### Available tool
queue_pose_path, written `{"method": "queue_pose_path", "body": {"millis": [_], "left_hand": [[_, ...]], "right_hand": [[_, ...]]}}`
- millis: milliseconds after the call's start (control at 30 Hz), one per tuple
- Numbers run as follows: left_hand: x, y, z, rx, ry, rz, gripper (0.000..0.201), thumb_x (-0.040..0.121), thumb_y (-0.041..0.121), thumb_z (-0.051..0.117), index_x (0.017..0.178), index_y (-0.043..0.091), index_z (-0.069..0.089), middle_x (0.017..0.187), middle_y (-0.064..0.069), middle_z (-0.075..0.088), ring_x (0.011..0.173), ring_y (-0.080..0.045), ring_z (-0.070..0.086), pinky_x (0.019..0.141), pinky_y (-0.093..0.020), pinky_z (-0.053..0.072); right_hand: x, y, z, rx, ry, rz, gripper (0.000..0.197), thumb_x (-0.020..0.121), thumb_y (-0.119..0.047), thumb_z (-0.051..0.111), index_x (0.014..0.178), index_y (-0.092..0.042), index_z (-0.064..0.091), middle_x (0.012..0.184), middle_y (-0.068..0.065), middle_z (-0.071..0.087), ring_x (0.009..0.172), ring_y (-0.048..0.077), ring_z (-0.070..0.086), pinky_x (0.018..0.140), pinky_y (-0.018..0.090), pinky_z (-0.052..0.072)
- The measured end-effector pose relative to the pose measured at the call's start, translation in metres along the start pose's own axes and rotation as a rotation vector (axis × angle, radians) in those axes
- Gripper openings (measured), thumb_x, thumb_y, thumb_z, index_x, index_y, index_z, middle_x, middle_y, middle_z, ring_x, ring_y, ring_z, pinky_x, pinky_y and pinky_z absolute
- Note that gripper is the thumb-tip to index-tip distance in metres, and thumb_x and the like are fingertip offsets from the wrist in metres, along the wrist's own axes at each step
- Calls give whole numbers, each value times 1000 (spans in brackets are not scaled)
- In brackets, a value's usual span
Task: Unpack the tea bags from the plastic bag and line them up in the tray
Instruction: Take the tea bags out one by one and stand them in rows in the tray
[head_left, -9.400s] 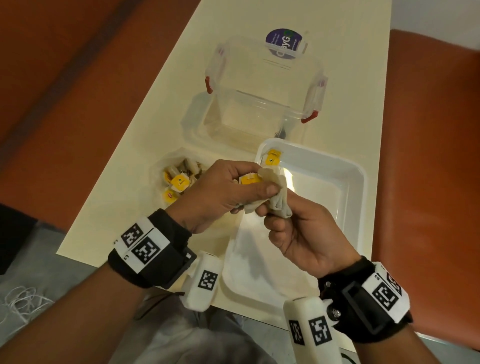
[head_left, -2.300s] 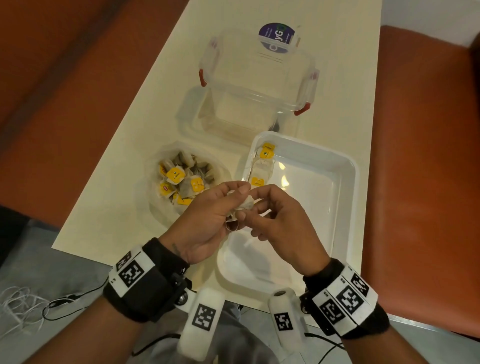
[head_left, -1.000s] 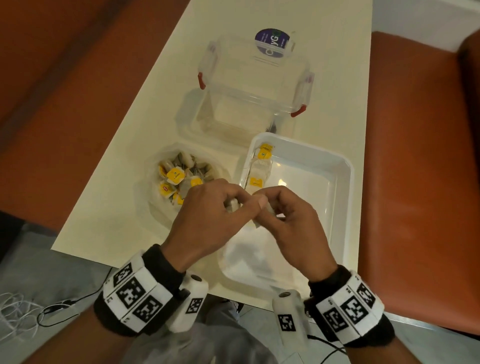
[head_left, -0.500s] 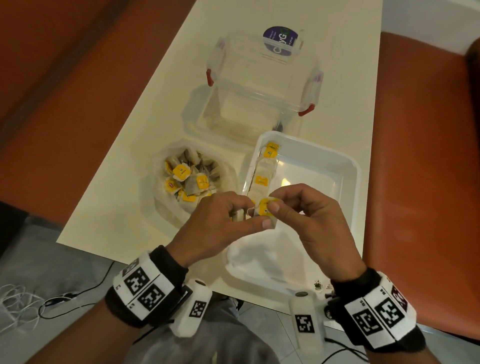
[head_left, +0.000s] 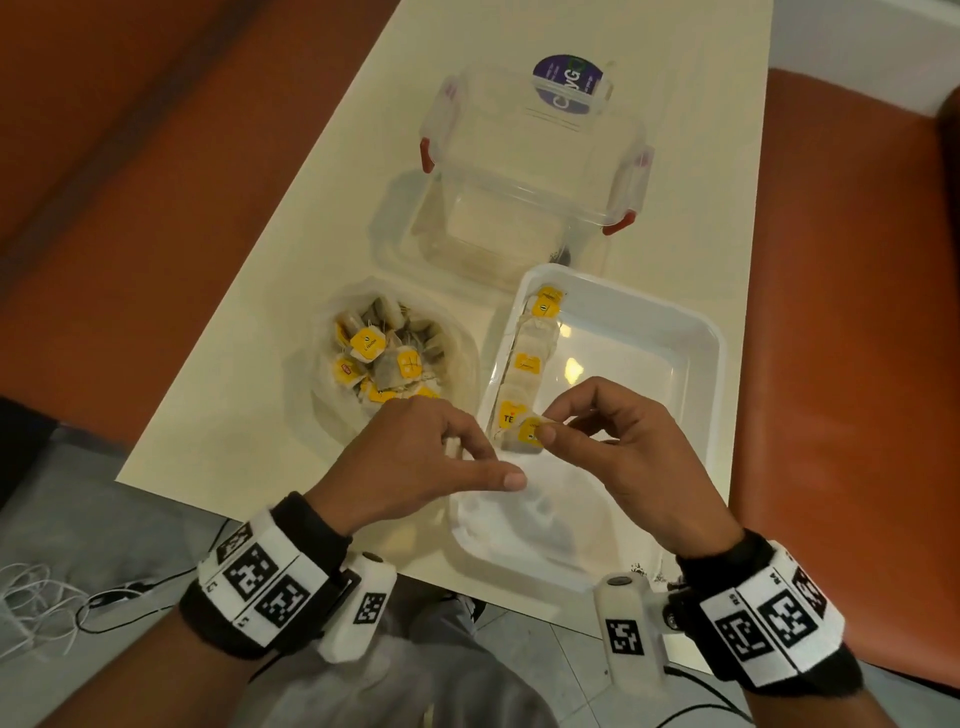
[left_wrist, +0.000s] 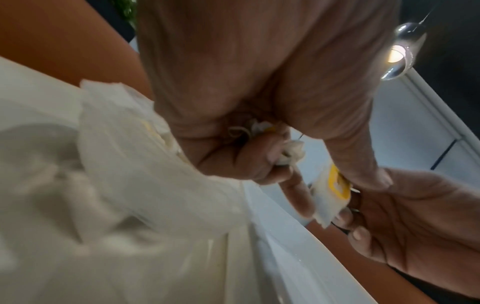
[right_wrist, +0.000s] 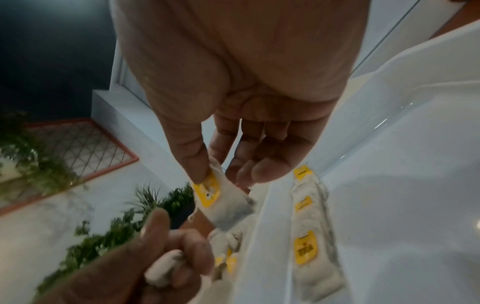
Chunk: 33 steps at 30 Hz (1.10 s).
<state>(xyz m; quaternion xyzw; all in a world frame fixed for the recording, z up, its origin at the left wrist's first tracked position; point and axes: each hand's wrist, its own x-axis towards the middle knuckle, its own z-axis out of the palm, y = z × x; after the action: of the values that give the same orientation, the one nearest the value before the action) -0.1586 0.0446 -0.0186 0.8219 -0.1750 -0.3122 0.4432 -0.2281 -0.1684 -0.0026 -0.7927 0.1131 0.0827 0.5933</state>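
A clear plastic bag (head_left: 384, 358) of tea bags with yellow tags lies open on the table, left of the white tray (head_left: 717, 364). Three tea bags (head_left: 527, 364) lie in a row along the tray's left wall, also seen in the right wrist view (right_wrist: 306, 236). My right hand (head_left: 545, 431) pinches a tea bag (head_left: 524, 436) by its tag end between thumb and forefinger, over the tray's near left part (right_wrist: 221, 197). My left hand (head_left: 467, 457) hovers just left of it, fingers curled round another crumpled tea bag (left_wrist: 288, 152).
A clear lidded storage box (head_left: 530, 171) with red clips and a purple label stands behind the tray and the bag. Orange seats flank the cream table (head_left: 260, 415). White cables (head_left: 31, 608) lie on the floor at the lower left.
The hands were pressed together working at tea bags. Now they have come apart: the right hand has drawn one tea bag away to the right, over the tray, while the left keeps another.
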Motion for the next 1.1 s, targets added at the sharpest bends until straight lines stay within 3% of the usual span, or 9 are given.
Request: {"method": "queue_pose_path", "body": {"millis": [100, 167, 233, 333, 500, 700, 833, 1000, 1100], "left_hand": [[-5, -9, -13, -39, 65, -53, 34, 61, 67, 74, 76, 36, 77, 74, 2, 69, 53, -5, 46, 53, -17, 35], [-8, -16, -19, -109, 106, -85, 21, 72, 57, 75, 81, 37, 76, 82, 0, 72, 58, -12, 49, 61, -27, 41], [-10, -20, -23, -195, 134, -110, 10, 81, 46, 74, 85, 37, 76, 90, -2, 74, 57, -9, 44, 61, -33, 42], [-11, -21, -25, -310, 137, -146, 5, 87, 35, 72, 88, 33, 76, 105, 0, 74, 54, -5, 40, 57, -33, 43], [-9, -20, -26, -368, 164, -178, 8, 87, 35, 72, 90, 29, 76, 111, -14, 68, 57, -15, 36, 55, -32, 38], [-7, -22, -26, -364, 181, -176, 11, 87, 38, 72, 87, 27, 76, 107, -20, 66, 59, -17, 37, 54, -30, 36], [-7, -25, -19, -51, 164, -196, 27, 82, 53, 71, 75, 27, 73, 69, 17, 68, 50, -4, 48, 53, -22, 37], [-8, -26, 3, 244, 58, -188, 29, 75, 60, 74, 67, 33, 69, 58, 19, 53, 60, 2, 51, 56, -21, 34], [-6, -30, 9, 281, 65, -181, 25, 76, 58, 73, 69, 35, 68, 63, 18, 59, 63, -2, 55, 59, -25, 38]], "right_hand": [[6, 14, 3, -208, -72, 48, 12, 84, -26, 79, 81, -28, 68, 78, -10, 69, 68, 8, 58, 67, 22, 47], [12, 24, 9, -365, -216, 116, 14, 83, -29, 80, 81, -32, 67, 73, -14, 67, 66, 2, 59, 69, 22, 49], [19, 31, 16, -438, -308, 172, 13, 83, -30, 80, 83, -32, 67, 71, -13, 68, 66, 1, 61, 72, 25, 51], [35, 36, 20, -494, -282, 228, 12, 84, -31, 78, 87, -28, 67, 68, -11, 69, 62, 0, 61, 69, 23, 48], [58, 38, 18, -399, -186, 336, 12, 83, -25, 77, 84, -24, 65, 69, -3, 75, 67, 9, 69, 77, 37, 57], [63, 39, 18, -423, -181, 402, 12, 84, -24, 75, 87, -21, 64, 69, -6, 75, 60, 3, 69, 66, 26, 54], [63, 37, 19, -396, -197, 445, 13, 85, -24, 74, 89, -20, 63, 72, -4, 76, 61, 5, 70, 59, 22, 49], [64, 28, 19, -276, -274, 457, 14, 89, -19, 72, 96, -13, 61, 76, 2, 77, 65, 13, 72, 62, 27, 52], [64, 24, 14, -274, -360, 483, 12, 89, -17, 72, 95, -15, 61, 78, 3, 78, 63, 11, 70, 60, 22, 49]]}}
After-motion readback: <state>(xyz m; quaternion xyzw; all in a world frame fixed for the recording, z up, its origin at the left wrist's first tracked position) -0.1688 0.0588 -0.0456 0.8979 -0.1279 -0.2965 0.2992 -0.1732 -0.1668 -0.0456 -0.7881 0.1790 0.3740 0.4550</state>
